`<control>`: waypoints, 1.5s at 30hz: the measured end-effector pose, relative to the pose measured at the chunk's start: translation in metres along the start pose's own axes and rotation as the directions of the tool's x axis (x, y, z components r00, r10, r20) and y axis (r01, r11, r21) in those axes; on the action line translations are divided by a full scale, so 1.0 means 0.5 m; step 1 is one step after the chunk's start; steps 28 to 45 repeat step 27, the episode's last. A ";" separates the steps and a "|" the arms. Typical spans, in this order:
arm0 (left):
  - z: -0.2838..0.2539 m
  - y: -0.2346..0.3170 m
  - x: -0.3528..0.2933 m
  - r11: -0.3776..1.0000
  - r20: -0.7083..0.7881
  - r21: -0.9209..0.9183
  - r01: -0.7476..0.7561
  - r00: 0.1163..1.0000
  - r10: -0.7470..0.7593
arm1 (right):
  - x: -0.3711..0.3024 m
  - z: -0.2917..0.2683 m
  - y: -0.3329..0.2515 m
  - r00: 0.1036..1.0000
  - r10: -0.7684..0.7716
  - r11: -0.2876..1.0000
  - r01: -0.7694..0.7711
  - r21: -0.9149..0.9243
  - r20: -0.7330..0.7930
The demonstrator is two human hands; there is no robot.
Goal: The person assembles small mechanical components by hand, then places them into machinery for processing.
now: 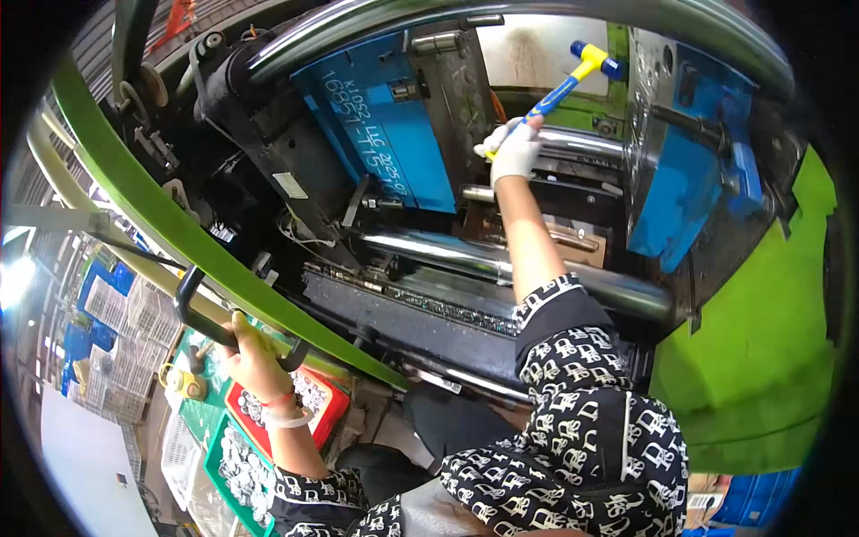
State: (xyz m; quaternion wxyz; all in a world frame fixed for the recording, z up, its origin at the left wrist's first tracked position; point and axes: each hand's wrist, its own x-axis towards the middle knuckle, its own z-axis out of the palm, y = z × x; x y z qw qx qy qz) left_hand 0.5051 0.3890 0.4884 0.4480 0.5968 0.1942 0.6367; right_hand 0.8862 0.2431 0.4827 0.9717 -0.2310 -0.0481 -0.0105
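Observation:
My right hand (517, 156), in a white glove, is closed round the handle of a mallet (562, 92) with a blue and yellow grip and blue striking faces. Its head points up and away, in the gap between two blue mould halves. The left half (385, 125) bears white handwriting; the right half (684, 161) has a metal face turned toward the gap. My bare left hand (256, 362), with bands at the wrist, grips a black pull handle (208, 326) fixed to the green door frame (224, 259) of the machine.
Thick steel tie bars (438, 251) cross the machine above and below the gap. A green panel (752, 331) stands at the right. Lower left, a red tray (333, 407) and a green tray (219, 461) hold many small parts, beside a yellow container (190, 387) and stacked white crates (134, 313).

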 end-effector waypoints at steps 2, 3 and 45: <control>0.007 -0.012 0.001 1.000 0.008 -0.010 0.002 1.000 -0.002 | 0.000 0.035 0.042 0.979 0.188 0.975 -0.196 -0.109 -0.084; 0.003 -0.014 0.003 1.000 0.030 -0.012 0.008 1.000 -0.007 | 0.003 0.032 0.056 0.879 0.465 0.873 -0.435 -0.221 0.108; -0.016 -0.019 0.005 1.000 0.032 0.005 0.030 0.999 -0.031 | 0.014 -0.032 0.082 0.998 -0.062 0.986 0.064 0.156 -0.018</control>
